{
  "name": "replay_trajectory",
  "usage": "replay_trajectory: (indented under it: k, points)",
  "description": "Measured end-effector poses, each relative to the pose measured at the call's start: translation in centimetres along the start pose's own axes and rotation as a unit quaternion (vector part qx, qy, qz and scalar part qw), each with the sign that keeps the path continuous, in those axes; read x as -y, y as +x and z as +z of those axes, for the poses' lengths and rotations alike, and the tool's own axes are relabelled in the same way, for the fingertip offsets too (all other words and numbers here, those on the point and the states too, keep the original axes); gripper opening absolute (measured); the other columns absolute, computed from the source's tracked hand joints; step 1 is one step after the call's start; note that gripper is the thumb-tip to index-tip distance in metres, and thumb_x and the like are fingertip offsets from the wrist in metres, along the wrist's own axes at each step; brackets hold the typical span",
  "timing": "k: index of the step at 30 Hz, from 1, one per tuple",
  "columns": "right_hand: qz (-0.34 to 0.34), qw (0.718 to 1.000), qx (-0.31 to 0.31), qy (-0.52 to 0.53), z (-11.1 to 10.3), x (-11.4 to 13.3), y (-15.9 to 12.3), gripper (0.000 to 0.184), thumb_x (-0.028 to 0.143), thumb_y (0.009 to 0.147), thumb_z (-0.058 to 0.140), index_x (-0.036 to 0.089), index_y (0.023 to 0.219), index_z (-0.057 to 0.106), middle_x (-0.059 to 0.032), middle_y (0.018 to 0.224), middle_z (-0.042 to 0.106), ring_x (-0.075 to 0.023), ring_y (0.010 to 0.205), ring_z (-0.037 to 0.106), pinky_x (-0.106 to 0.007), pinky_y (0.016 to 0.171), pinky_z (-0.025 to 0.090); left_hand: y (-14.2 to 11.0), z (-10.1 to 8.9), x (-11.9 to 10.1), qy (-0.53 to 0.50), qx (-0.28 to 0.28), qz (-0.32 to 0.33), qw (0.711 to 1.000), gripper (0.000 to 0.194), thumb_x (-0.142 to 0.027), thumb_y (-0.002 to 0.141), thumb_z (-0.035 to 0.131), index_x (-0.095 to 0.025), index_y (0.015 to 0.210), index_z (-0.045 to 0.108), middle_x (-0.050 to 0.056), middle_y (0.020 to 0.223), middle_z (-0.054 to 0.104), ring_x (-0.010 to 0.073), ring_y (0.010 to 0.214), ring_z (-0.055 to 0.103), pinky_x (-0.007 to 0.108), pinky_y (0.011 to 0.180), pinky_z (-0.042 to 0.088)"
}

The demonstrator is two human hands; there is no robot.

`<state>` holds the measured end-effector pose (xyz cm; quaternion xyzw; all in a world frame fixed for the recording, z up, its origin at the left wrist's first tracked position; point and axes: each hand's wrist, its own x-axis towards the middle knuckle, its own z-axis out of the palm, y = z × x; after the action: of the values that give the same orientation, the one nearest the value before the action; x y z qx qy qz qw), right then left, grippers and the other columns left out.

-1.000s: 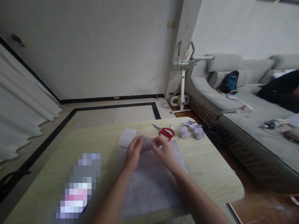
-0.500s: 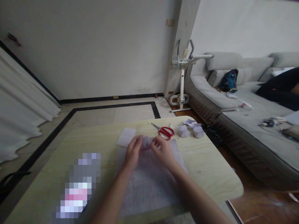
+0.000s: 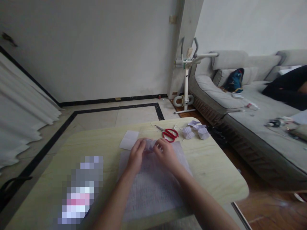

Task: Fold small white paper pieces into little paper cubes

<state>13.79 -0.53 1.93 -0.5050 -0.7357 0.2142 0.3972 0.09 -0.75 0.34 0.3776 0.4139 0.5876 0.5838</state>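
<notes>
Between my two hands is a small piece of folded white paper (image 3: 150, 144). My left hand (image 3: 137, 154) grips its left side, and my right hand (image 3: 166, 152) pinches its right side with bent fingers. Below them a large sheet of printed paper (image 3: 153, 188) lies flat on the table, partly covered by my forearms. Just beyond my left hand rests a blank white paper piece (image 3: 129, 140). Red-handled scissors (image 3: 169, 134) lie beyond my right hand, blades pointing to the far left.
Several folded paper shapes (image 3: 195, 130) sit at the far right of the pale wooden table (image 3: 216, 172). A blurred-out object (image 3: 79, 195) lies on the left. A grey sofa (image 3: 259, 118), with a person's dark-clothed legs (image 3: 287, 86) on it, and a white exercise machine (image 3: 186, 80) stand beyond.
The view has shifted very slightly. Both hands keep hold of the folded paper in nearly the same place, with little visible movement of the fingers.
</notes>
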Motion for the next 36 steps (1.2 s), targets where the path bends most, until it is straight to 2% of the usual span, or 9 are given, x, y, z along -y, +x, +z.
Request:
replay_trajectory:
  k: [7,13,19,24,26,28,30,33,36]
  points:
    - [-0.021,0.999,0.01,-0.046,-0.1,0.1,-0.1,0.01,0.014,0.078,0.055,0.019,0.07,0.051,-0.0011,0.075,0.052,-0.0137,0.068,0.049,-0.024,0.061,0.036,0.1,-0.2,0.1,0.082,-0.028,0.007,0.996,0.028,-0.042,0.076,0.062,-0.02,0.093,0.066,0.005,0.095,0.066,0.0199,0.088,0.059,0.027,0.075,0.047]
    - [-0.008,0.999,0.018,-0.025,0.0,-0.4,0.1,0.01,0.014,0.08,0.054,0.019,0.071,0.05,-0.0015,0.077,0.051,-0.0136,0.069,0.048,-0.024,0.061,0.036,-0.1,0.1,-0.2,0.141,-0.011,0.041,0.989,0.027,-0.041,0.081,0.057,-0.021,0.098,0.066,0.005,0.1,0.066,0.0207,0.096,0.058,0.029,0.086,0.043]
    - [-0.013,1.0,0.012,0.005,0.3,-0.3,-0.1,0.011,0.012,0.079,0.054,0.019,0.071,0.049,-0.0015,0.078,0.05,-0.014,0.071,0.049,-0.025,0.064,0.038,-0.3,0.3,-0.2,0.154,-0.006,0.046,0.987,0.026,-0.042,0.082,0.055,-0.021,0.095,0.065,0.005,0.096,0.066,0.0219,0.095,0.059,0.031,0.086,0.044]
    - [0.007,1.0,0.011,0.006,-0.1,-0.2,0.0,0.01,0.015,0.078,0.058,0.018,0.07,0.054,-0.0024,0.077,0.052,-0.0146,0.07,0.05,-0.025,0.063,0.039,-0.5,0.2,-0.3,0.131,0.042,0.023,0.99,0.035,-0.034,0.075,0.066,-0.02,0.107,0.06,0.006,0.103,0.064,0.022,0.098,0.058,0.032,0.086,0.044]
    - [0.001,0.999,0.03,0.039,-0.4,-0.2,0.2,0.004,0.018,0.08,0.058,0.018,0.077,0.059,-0.0035,0.08,0.055,-0.0153,0.074,0.052,-0.026,0.067,0.041,-0.4,0.1,-0.3,0.108,0.03,0.01,0.994,0.037,-0.033,0.073,0.068,-0.019,0.106,0.06,0.006,0.101,0.064,0.0211,0.094,0.06,0.031,0.083,0.046]
    - [-0.01,0.996,0.04,0.084,-0.8,-0.1,0.3,0.01,0.021,0.083,0.056,0.018,0.091,0.063,-0.0044,0.087,0.058,-0.0156,0.08,0.054,-0.027,0.072,0.043,-0.2,-0.1,-0.5,0.053,0.011,-0.001,0.999,0.035,-0.034,0.074,0.066,-0.018,0.105,0.06,0.006,0.099,0.064,0.0191,0.089,0.061,0.03,0.078,0.048]
    - [-0.014,0.993,0.017,0.116,-1.1,-0.1,0.4,0.016,0.021,0.085,0.055,0.019,0.098,0.063,-0.0044,0.089,0.059,-0.0154,0.082,0.055,-0.028,0.075,0.044,0.0,-0.2,-0.6,-0.015,0.003,-0.01,1.0,0.032,-0.034,0.077,0.063,-0.019,0.105,0.059,0.005,0.098,0.064,0.0171,0.084,0.061,0.029,0.073,0.05]
    - [-0.02,0.99,-0.035,0.132,-1.4,-0.1,0.5,0.014,0.018,0.084,0.055,0.019,0.094,0.064,-0.0038,0.087,0.059,-0.0148,0.078,0.055,-0.028,0.072,0.044,0.1,-0.1,-0.9,-0.081,0.011,-0.033,0.996,0.029,-0.033,0.078,0.061,-0.019,0.104,0.059,0.004,0.091,0.064,0.015,0.077,0.061,0.027,0.066,0.051]
    - [-0.047,0.989,-0.036,0.138,-1.4,0.2,0.4,0.012,0.016,0.082,0.057,0.019,0.092,0.064,-0.004,0.088,0.058,-0.0155,0.082,0.054,-0.029,0.074,0.045,-0.1,0.1,-0.9,-0.111,0.028,-0.068,0.991,0.03,-0.032,0.078,0.061,-0.02,0.106,0.059,0.003,0.092,0.064,0.0144,0.075,0.061,0.024,0.06,0.051]
